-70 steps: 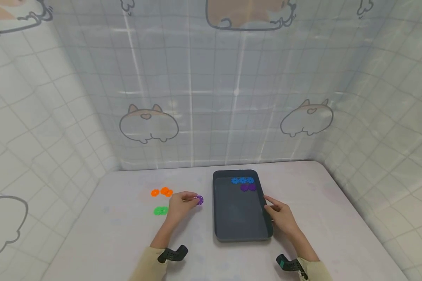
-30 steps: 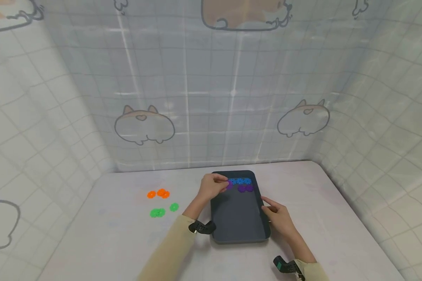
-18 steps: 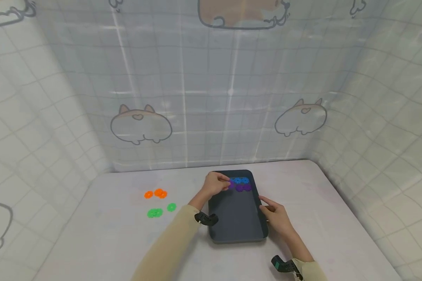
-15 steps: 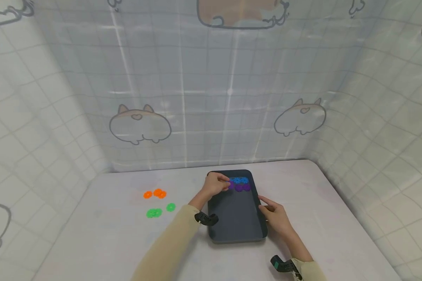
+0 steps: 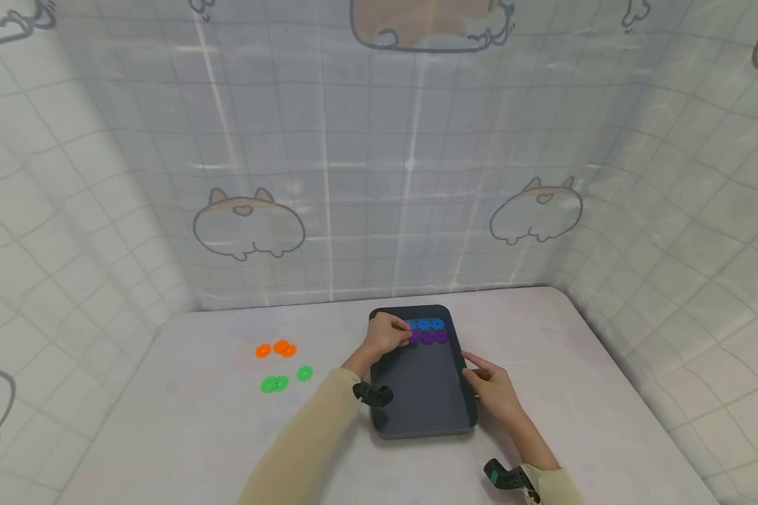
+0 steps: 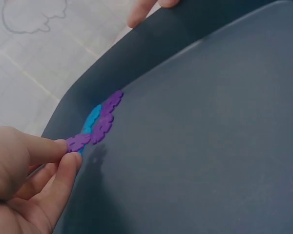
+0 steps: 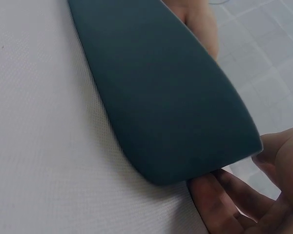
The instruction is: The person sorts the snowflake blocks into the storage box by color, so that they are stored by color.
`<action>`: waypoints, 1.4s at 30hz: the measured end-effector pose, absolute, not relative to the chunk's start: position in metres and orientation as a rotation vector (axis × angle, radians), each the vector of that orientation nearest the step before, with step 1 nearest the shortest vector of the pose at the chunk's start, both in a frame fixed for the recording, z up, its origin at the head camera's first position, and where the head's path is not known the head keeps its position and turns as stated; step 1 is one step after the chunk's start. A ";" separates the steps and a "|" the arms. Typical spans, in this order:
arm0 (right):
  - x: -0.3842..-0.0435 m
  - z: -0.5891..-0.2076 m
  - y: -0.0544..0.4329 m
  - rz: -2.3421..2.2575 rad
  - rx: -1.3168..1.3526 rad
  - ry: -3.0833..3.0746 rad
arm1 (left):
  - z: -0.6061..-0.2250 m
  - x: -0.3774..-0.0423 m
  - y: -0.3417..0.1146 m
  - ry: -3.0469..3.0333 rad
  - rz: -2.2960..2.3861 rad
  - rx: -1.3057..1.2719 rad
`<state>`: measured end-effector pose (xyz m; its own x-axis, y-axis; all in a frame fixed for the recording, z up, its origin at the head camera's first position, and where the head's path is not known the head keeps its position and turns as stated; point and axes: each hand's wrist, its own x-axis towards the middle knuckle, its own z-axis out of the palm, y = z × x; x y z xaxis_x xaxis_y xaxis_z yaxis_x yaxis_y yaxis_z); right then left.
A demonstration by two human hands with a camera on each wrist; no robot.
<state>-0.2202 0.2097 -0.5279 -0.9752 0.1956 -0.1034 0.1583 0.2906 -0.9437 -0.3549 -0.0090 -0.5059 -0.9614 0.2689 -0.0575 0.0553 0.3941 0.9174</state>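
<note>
My left hand [image 5: 385, 334] is over the far left part of a dark grey tray [image 5: 423, 393]. Between thumb and fingers it pinches a purple snowflake-shaped disc [image 6: 78, 142], seen best in the left wrist view. That disc is at the end of a row with two other purple discs [image 6: 103, 127]. Beside them, along the tray's far wall, runs a row of blue discs [image 5: 425, 324], partly hidden by the hand. My right hand [image 5: 494, 391] grips the tray's right side, thumb at the rim and fingers beneath it in the right wrist view.
Left of the tray, several orange discs [image 5: 281, 347] lie on the white table [image 5: 196, 421], some overlapping. Nearer are overlapping green discs [image 5: 274, 384] and a single green disc [image 5: 304, 373]. A patterned curtain [image 5: 379, 175] surrounds the table's back and sides.
My left hand has carried the purple disc from the table left of the tray into its far end, then brought it close to the other purple ones. The right hand stays on the tray.
</note>
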 end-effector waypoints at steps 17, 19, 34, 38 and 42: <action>-0.221 -0.529 0.209 1.794 -0.337 -2.485 | -0.514 -0.360 -0.006 2.472 1.531 0.287; -0.221 -0.529 0.209 1.787 -0.333 -2.482 | -0.515 -0.360 -0.006 2.481 1.518 0.294; -0.221 -0.530 0.209 1.789 -0.348 -2.498 | -0.517 -0.361 -0.005 2.504 1.498 0.268; -0.221 -0.531 0.209 1.782 -0.345 -2.497 | -0.516 -0.360 -0.004 2.518 1.485 0.263; -0.220 -0.532 0.209 1.792 -0.341 -2.492 | -0.516 -0.359 -0.004 2.515 1.490 0.257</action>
<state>-0.2204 0.2095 -0.5322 -0.9742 0.2089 -0.0849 0.1469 0.3024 -0.9418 -0.3588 -0.0042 -0.5155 -0.9635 0.2529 -0.0878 0.0446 0.4748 0.8790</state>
